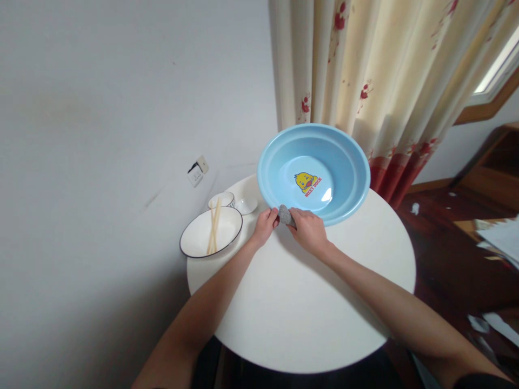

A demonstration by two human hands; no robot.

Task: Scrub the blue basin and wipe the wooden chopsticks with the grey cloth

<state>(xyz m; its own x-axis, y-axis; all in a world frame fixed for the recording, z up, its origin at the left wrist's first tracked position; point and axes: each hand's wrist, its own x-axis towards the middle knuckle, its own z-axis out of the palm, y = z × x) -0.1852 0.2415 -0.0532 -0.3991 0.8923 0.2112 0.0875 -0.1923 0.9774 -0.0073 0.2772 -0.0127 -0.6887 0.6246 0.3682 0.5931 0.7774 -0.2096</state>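
A grey cloth [285, 215], bunched small, shows at the fingertips of my right hand [310, 229], which is closed on it. Close beside it, my left hand [266, 226] is closed with thumb and fingers pinched together. Whatever it grips, if anything, is hidden. Both hands meet at the near left rim of a light blue basin [271, 162]. A yellow duck picture and red lettering mark the basin's bottom. It is tilted toward me on the white round table [308, 319]. I cannot tell whether either hand touches its rim.
Left on the table, a large white dark-rimmed bowl [194, 237] carries wooden chopsticks [214, 229]. Behind it stand a small patterned bowl [221, 200] and a plain white bowl [247, 205]. A wall with a socket [195, 175] borders the left; a curtain [340, 65] hangs behind.
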